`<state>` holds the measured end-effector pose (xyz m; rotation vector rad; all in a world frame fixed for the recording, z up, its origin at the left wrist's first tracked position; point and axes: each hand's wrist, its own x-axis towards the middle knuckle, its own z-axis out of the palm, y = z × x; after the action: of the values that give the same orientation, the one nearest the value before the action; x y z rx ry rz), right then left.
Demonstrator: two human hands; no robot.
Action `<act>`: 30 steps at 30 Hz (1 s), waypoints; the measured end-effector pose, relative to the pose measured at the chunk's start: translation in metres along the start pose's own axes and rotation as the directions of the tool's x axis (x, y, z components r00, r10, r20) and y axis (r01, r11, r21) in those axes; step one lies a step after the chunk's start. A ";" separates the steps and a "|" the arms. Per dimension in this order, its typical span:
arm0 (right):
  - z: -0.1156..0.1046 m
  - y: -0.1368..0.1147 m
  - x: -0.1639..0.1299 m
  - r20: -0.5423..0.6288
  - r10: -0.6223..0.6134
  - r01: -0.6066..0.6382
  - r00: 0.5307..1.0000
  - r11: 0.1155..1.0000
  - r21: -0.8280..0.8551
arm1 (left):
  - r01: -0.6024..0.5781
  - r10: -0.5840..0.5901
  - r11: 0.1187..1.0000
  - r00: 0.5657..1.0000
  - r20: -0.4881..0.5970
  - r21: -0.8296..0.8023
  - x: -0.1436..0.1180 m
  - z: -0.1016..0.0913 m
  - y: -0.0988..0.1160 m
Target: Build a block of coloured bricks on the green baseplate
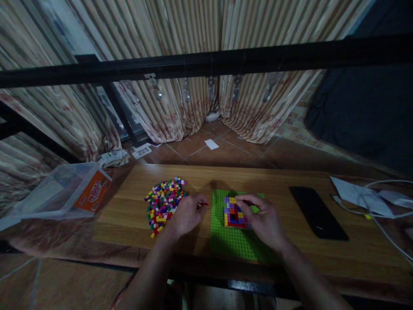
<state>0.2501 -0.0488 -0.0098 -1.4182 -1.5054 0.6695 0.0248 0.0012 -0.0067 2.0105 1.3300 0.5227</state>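
My left hand (191, 214) is closed in a pinch between the brick pile and the green baseplate, with a small red toy brick (205, 204) at its fingertips. Over the green baseplate (221, 243), my right hand (262, 217) pinches at the top edge of a low block structure (230, 211). Yellow, purple, red, blue and orange bricks make up its walls, around a dark gap in the middle. Whatever lies between my right fingertips is too small to make out, and that hand hides the structure's right side. A loose pile of multicoloured bricks (163, 202) spreads beside my left hand.
A black phone-like slab (318, 212) lies on the wooden table (193, 172) at right, near white papers (359, 196) and a white cable (387, 232). A clear plastic box (61, 189) with an orange label stands left. A dark metal bar (193, 64) crosses behind.
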 end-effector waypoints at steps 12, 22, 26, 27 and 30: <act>0.030 -0.007 -0.019 0.134 -0.320 0.342 0.938 0.918 -0.201 | 0.126 0.020 0.717 0.979 0.201 -0.686 -0.002 0.024 0.028; 0.024 0.000 -0.015 0.102 -0.289 0.306 0.952 0.920 -0.243 | 0.150 0.007 0.762 0.971 0.240 -0.630 -0.002 0.027 0.032; 0.019 0.000 -0.015 0.099 -0.267 0.284 0.959 0.928 -0.240 | 0.170 0.030 0.723 0.961 0.276 -0.670 -0.004 0.032 0.037; 0.018 0.000 -0.015 0.095 -0.263 0.279 0.960 0.931 -0.234 | 0.169 0.041 0.707 0.959 0.279 -0.686 -0.004 0.033 0.038; 0.011 0.002 -0.013 0.077 -0.232 0.243 0.970 0.948 -0.206 | 0.161 0.053 0.696 0.960 0.274 -0.699 -0.005 0.038 0.041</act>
<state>0.2401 -0.0585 -0.0192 -1.3547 -1.7990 0.4076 0.0740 -0.0256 -0.0044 1.3132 0.8159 0.5938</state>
